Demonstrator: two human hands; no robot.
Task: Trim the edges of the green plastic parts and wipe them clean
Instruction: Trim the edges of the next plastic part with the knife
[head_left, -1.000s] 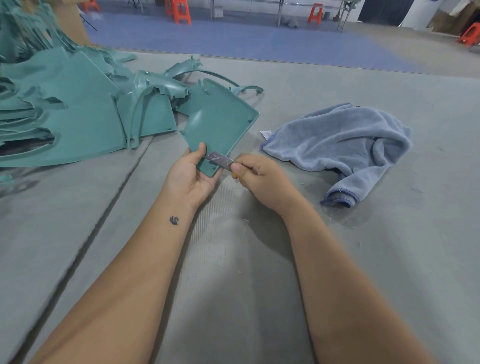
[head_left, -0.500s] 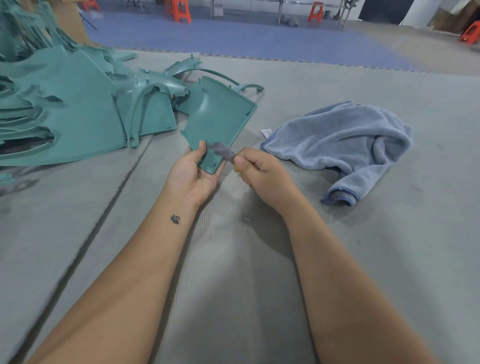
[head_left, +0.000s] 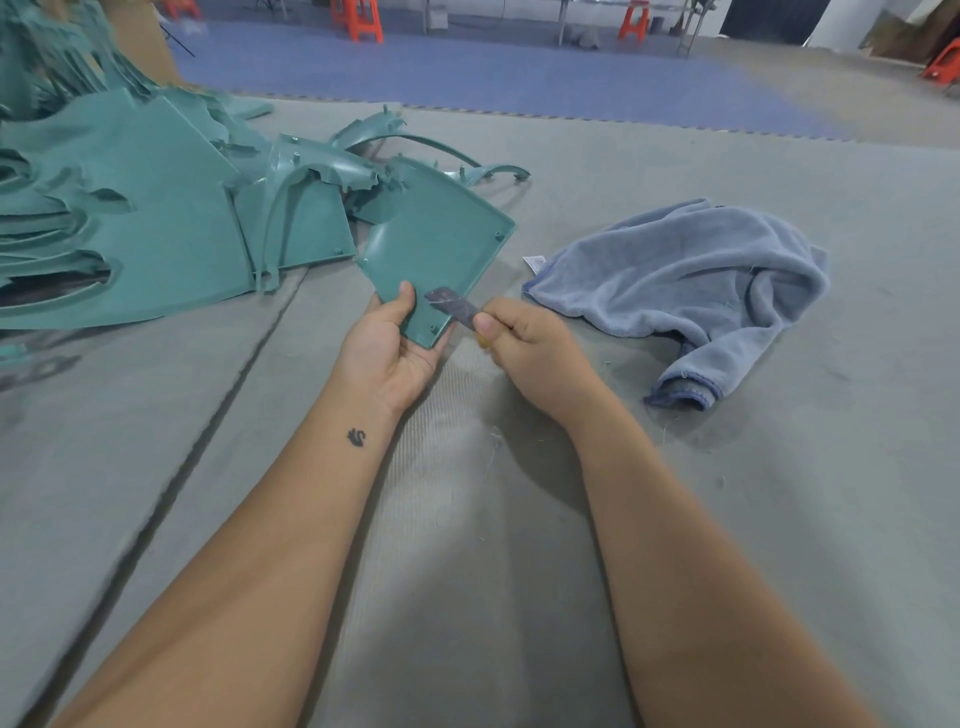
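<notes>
A fan-shaped green plastic part is held up over the grey mat. My left hand grips its near corner, thumb on the top face. My right hand grips a small knife with a yellowish handle; its dark blade lies against the part's lower right edge. A crumpled blue-grey cloth lies on the mat to the right of my hands.
A heap of more green plastic parts fills the left and far left of the mat. The grey mat has a seam running diagonally on the left. Orange stools stand on the blue floor beyond.
The blade has slid along the part's lower right edge, away from the near corner and back. The part has shifted slightly in my left hand. The cloth has not moved.
</notes>
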